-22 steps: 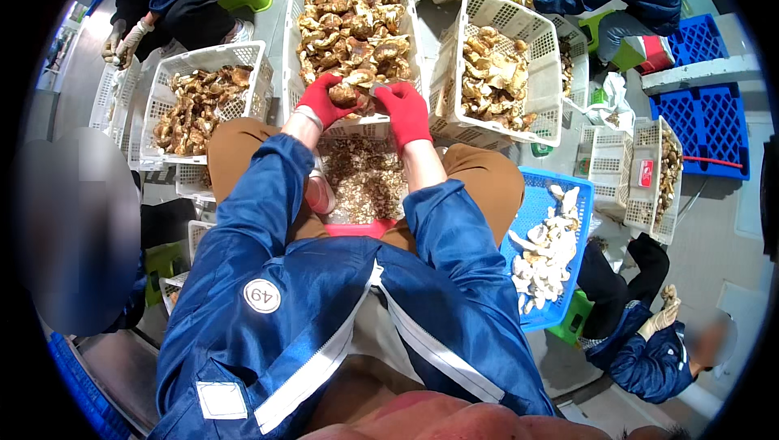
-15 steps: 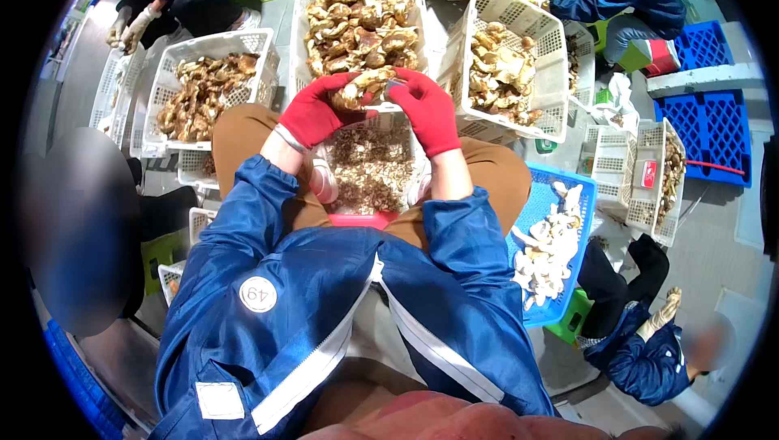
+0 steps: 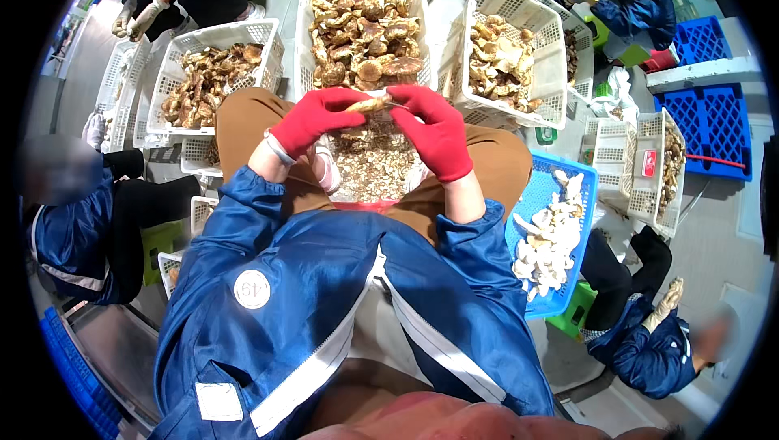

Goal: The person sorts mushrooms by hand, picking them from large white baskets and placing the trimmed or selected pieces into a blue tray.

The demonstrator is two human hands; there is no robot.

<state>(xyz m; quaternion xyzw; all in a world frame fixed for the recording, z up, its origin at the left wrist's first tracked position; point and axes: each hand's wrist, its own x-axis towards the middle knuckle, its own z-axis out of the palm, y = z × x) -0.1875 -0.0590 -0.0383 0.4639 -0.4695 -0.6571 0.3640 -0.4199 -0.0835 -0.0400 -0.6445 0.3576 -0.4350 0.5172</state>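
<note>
In its red glove, my left hand (image 3: 315, 121) is closed on a pale brown mushroom (image 3: 368, 105), held level above the space between my knees. My right hand (image 3: 436, 135), gloved in red too, is closed at the mushroom's right end on a small knife (image 3: 395, 105); only a thin dark bit of it shows between the fingers. Below both hands lies a container of brown and whitish trimmings (image 3: 372, 168). Just beyond them stands a white crate (image 3: 303, 42) heaped with brown-capped mushrooms (image 3: 365, 22).
White crates of mushrooms flank my knees at left (image 3: 268, 42) and right (image 3: 552, 75). By my right thigh, a blue tray (image 3: 580, 233) holds whitish mushrooms (image 3: 548, 245). Co-workers sit around, one at the left (image 3: 73, 229), one at the lower right (image 3: 649, 359). Blue pallets (image 3: 706, 131) lie far right.
The mushroom has turned and now lies level, its narrow side toward me. Both hands have come slightly nearer to me. The co-worker at the far right now holds a crate tilted.
</note>
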